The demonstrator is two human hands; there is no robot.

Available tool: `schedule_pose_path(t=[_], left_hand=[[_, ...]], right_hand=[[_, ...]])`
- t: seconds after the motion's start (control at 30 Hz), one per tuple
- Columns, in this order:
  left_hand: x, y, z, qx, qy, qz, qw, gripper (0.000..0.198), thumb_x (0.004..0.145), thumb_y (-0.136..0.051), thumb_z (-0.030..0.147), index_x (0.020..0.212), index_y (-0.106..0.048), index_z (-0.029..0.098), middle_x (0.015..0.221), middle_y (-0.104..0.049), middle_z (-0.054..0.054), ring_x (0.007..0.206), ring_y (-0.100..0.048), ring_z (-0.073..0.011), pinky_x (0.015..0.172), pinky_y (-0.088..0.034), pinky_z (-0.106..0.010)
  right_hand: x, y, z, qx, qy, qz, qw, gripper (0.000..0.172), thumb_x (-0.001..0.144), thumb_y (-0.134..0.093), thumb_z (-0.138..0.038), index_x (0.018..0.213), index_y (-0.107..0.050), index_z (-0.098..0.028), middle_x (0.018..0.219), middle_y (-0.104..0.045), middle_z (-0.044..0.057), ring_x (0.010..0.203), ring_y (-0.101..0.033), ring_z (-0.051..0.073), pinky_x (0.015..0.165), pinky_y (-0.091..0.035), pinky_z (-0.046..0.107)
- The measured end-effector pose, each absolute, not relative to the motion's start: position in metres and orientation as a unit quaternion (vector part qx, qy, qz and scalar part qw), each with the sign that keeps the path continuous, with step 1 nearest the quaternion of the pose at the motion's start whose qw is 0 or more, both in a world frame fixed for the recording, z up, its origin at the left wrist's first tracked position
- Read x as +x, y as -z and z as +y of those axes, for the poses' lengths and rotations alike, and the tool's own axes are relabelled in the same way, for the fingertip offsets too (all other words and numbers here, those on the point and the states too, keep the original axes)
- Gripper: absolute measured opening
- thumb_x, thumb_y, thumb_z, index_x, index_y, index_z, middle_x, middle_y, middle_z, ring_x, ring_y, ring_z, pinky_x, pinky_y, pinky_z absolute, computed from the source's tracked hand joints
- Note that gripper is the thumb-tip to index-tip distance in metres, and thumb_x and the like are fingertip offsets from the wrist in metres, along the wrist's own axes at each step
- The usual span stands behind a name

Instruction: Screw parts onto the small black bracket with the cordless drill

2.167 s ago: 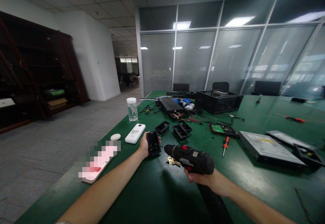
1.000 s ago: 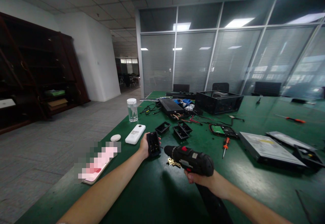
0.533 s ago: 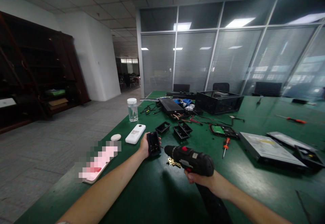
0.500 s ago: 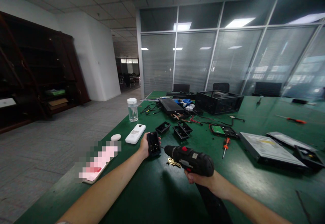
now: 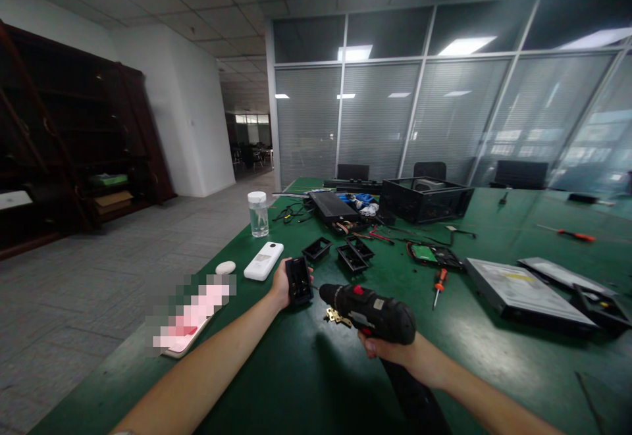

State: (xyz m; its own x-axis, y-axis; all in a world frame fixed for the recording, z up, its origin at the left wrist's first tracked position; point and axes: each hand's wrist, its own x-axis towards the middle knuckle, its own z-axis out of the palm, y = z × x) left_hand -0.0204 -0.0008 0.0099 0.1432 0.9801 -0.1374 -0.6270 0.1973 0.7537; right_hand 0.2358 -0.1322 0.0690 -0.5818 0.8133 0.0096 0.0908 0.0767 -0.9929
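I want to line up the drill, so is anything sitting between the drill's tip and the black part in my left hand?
Nothing visible: the drill tip points at the black part across a short bare gap; the brass piece lies below the chuck.

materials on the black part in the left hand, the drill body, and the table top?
Black frame part in left hand: looks like matte moulded plastic, thin ribbed walls. Drill in right hand: black plastic housing, slight sheen, red switch. Table: smooth green surface with soft glare, probably laminate or a mat; cannot tell which.
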Motion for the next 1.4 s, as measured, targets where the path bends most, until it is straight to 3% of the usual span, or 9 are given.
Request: schedule_pose_path(t=[0.4,0.67,0.97,1.23,1.4], left_hand=[[-0.021,-0.009,0.0,0.283,-0.571,0.315,0.704,0.044,0.077,-0.037,0.043,0.082,-0.062,0.007,0.077,-0.065,-0.014,0.063,-0.061,-0.0237,0.054,-0.046,-0.035],[-0.021,-0.009,0.001,0.271,-0.563,0.316,0.714,0.045,0.076,-0.038,0.044,0.083,-0.062,0.007,0.077,-0.065,-0.014,0.063,-0.061,-0.024,0.055,-0.047,-0.036],[-0.021,-0.009,0.001,0.272,-0.564,0.319,0.711,0.044,0.076,-0.038,0.044,0.083,-0.062,0.007,0.076,-0.065,-0.014,0.063,-0.061,-0.0244,0.055,-0.047,-0.037],[-0.022,-0.006,0.002,0.275,-0.559,0.302,0.722,0.045,0.076,-0.038,0.045,0.081,-0.063,0.008,0.074,-0.065,-0.014,0.062,-0.061,-0.0242,0.056,-0.046,-0.037],[-0.023,-0.006,0.003,0.265,-0.559,0.31,0.722,0.046,0.076,-0.037,0.045,0.082,-0.063,0.008,0.079,-0.065,-0.015,0.065,-0.061,-0.024,0.057,-0.047,-0.036]], right_hand=[[0.238,-0.063,-0.129,-0.325,-0.569,-0.691,0.306,0.044,0.074,-0.061,-0.037,0.112,-0.051,-0.018,0.076,-0.05,0.001,0.068,-0.045,0.014,0.066,-0.041,0.03],[0.24,-0.057,-0.127,-0.332,-0.575,-0.685,0.301,0.029,0.074,-0.06,-0.038,0.091,-0.057,-0.016,0.075,-0.049,0.001,0.069,-0.046,0.014,0.066,-0.041,0.029],[0.238,-0.064,-0.128,-0.33,-0.588,-0.671,0.309,0.025,0.072,-0.062,-0.037,0.084,-0.058,-0.015,0.073,-0.049,0.002,0.068,-0.046,0.014,0.065,-0.042,0.029],[0.24,-0.061,-0.128,-0.351,-0.576,-0.676,0.297,0.032,0.073,-0.062,-0.037,0.096,-0.057,-0.015,0.076,-0.052,0.002,0.072,-0.048,0.016,0.07,-0.041,0.032],[0.24,-0.062,-0.128,-0.344,-0.575,-0.68,0.297,0.028,0.074,-0.061,-0.038,0.09,-0.058,-0.015,0.076,-0.052,0.002,0.071,-0.048,0.015,0.068,-0.042,0.031]])
